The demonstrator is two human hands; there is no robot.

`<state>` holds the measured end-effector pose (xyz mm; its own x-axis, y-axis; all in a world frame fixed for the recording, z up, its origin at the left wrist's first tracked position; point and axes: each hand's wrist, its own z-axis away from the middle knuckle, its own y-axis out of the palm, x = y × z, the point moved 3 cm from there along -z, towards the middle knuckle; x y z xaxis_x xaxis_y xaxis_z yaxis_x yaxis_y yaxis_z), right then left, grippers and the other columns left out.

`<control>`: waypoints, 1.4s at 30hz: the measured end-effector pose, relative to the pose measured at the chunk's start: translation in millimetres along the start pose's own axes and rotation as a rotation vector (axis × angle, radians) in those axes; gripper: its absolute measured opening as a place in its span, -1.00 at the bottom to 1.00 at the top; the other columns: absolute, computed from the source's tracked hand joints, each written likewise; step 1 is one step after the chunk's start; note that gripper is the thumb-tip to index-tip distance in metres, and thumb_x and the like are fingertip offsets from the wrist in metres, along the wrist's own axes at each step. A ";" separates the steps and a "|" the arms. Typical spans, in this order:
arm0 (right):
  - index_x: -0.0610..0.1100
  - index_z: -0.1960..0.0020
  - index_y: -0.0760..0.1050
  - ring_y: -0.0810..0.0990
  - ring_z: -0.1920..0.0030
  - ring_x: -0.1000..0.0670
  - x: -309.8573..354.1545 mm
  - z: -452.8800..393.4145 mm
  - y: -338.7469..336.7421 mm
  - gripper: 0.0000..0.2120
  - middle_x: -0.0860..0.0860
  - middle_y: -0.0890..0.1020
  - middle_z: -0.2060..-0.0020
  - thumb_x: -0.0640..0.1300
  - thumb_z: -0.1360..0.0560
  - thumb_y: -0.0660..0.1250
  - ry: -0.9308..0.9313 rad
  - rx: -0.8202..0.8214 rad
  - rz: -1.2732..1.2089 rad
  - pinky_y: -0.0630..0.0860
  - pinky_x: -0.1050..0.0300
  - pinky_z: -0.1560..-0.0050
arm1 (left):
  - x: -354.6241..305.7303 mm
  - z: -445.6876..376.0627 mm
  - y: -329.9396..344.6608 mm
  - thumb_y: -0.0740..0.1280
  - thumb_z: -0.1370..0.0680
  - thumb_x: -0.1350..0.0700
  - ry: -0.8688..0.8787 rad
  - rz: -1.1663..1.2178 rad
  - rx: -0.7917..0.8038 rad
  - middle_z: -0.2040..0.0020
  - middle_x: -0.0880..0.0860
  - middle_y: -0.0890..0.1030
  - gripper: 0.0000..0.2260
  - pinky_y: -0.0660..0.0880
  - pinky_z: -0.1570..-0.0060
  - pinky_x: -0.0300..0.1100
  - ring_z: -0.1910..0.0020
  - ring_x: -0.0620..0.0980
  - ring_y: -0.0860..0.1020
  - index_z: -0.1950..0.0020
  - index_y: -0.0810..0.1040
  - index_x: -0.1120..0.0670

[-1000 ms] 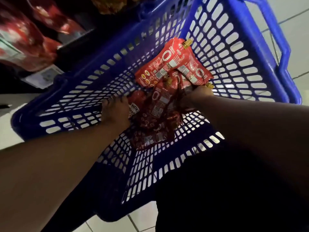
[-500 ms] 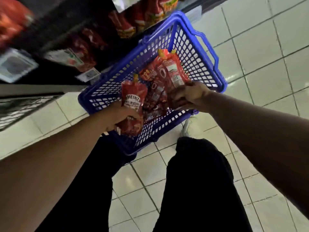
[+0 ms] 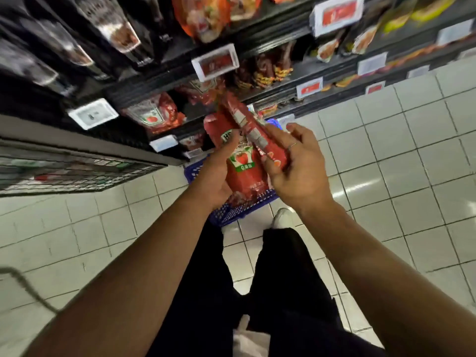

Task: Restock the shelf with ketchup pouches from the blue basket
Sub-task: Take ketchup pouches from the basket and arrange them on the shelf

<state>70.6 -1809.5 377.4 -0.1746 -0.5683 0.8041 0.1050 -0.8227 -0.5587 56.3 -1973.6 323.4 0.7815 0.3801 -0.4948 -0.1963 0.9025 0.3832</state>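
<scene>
My left hand (image 3: 219,173) grips a red Heinz ketchup pouch (image 3: 242,166) with a tomato label, held up in front of the shelf (image 3: 159,130). My right hand (image 3: 293,163) holds a second red pouch (image 3: 253,130) by its side, tilted against the first, with its white back label facing me. The blue basket (image 3: 231,210) sits on the floor below both hands, mostly hidden by them. More red ketchup pouches (image 3: 154,114) stand on the lower dark shelf to the left of my hands.
Dark shelves with price tags (image 3: 215,61) run across the top, holding dark bottles (image 3: 85,34) and snack bags (image 3: 203,16). A wire rack (image 3: 64,171) sticks out at the left. White floor tiles (image 3: 386,163) spread to the right. My legs in black trousers (image 3: 257,292) stand below.
Both hands have lifted out of the basket, each with a pouch, and come together higher up. The view has swung up from the basket to the shelves.
</scene>
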 end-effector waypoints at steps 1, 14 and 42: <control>-0.01 -0.46 0.45 0.34 -0.44 -0.13 17.9 2.1 -11.2 -0.46 -0.16 0.36 -0.43 -0.13 -0.50 0.43 -0.029 0.038 0.047 0.29 0.04 -0.49 | -9.8 14.0 12.7 0.41 -0.52 -0.22 0.009 0.080 0.055 -0.28 0.18 0.63 -0.44 0.56 -0.15 0.09 -0.25 0.18 0.61 -0.38 0.55 0.12; 0.22 -0.10 0.36 0.67 0.17 0.13 153.8 -22.4 -97.6 -0.57 0.21 0.67 0.12 0.23 -0.31 0.43 -0.172 0.261 -0.195 0.64 -0.06 0.10 | -106.4 138.0 72.1 0.38 -0.49 -0.02 0.319 0.143 0.118 -0.18 0.20 0.66 -0.55 0.59 -0.16 0.10 -0.13 0.18 0.65 -0.31 0.60 0.20; -0.24 -0.30 0.46 0.68 -0.04 -0.13 324.9 -124.8 -37.7 -0.61 -0.20 0.69 -0.11 -0.29 -0.50 0.45 -0.037 0.162 -0.601 0.62 -0.08 -0.11 | -336.3 196.8 -54.3 0.40 -0.60 0.10 0.650 -0.212 -0.054 -0.04 0.04 0.74 -0.84 0.66 -0.02 0.04 -0.05 0.04 0.71 -0.18 0.61 0.03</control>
<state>-112.3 -1961.5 634.3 -0.2153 -0.0027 0.9765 0.1468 -0.9887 0.0296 -79.3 -2190.2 622.5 0.2953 0.2227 -0.9291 -0.1203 0.9734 0.1951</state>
